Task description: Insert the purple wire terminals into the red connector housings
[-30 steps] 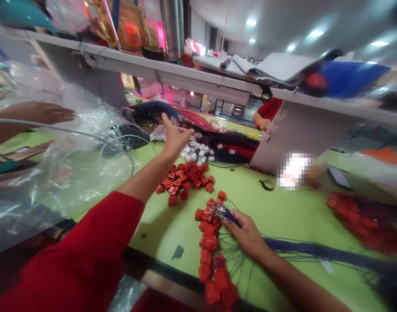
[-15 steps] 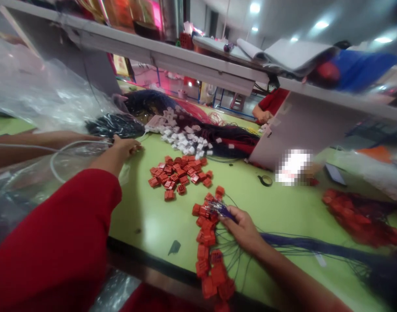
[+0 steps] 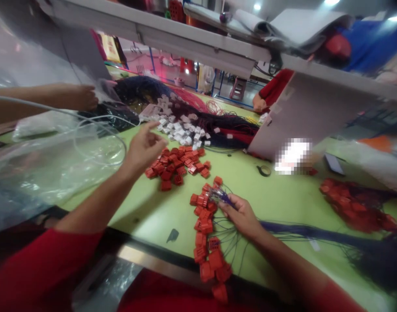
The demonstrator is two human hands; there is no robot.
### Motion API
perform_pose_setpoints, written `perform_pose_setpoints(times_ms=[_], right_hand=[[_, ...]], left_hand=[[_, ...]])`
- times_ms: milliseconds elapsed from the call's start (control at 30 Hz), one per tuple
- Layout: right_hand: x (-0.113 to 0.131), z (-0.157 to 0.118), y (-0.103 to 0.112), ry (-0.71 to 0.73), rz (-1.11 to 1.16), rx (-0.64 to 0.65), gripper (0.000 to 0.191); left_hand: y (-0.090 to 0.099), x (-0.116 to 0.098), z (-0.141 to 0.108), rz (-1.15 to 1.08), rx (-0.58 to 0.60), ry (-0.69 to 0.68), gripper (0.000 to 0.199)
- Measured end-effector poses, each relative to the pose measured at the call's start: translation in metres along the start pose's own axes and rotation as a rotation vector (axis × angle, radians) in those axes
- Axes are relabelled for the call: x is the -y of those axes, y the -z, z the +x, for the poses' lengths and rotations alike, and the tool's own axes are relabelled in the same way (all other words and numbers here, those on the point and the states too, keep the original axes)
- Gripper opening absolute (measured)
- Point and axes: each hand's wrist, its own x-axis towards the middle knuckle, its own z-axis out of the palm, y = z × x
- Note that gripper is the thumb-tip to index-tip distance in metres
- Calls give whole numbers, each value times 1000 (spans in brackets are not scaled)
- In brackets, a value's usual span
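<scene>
Currently pinched: one bundle of thin dark-blue wires with silvery metal tips, clamped between thumb and fingers of the right hand, the tips protruding past the fingertips beside a row of red plastic block connectors. Left hand: thumb and index finger apart, at the left side of a loose heap of red plastic connectors; contact cannot be told. Beyond the heap: small white plastic connectors. Surface: yellow-green tabletop, bearing a dark tape roll and, at left, clear crumpled plastic sheeting. Room: long grey shelf overhead, bright ceiling light, another person's forearm at left, a red-sleeved person partly behind a grey panel.
</scene>
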Motion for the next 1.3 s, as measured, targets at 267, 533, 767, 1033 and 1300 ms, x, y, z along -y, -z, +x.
perform_pose_setpoints(times_ms=[267, 533, 767, 1033, 1300], right_hand=[[6, -1, 0, 6, 37, -35, 38], [13, -2, -1, 20, 48, -80, 35], [12, -3, -1, -3, 69, -87, 33], [22, -8, 0, 37, 68, -25, 23], [24, -9, 1, 60, 36, 35, 24]], left_hand=[[8, 31, -109, 322, 146, -4, 31], [1, 44, -100, 529, 204, -67, 35], [-23, 9, -124, -180, 292, 192, 41], [-59, -24, -148, -851, 443, 566, 45], [-59, -25, -152, -795, 467, 561, 40]])
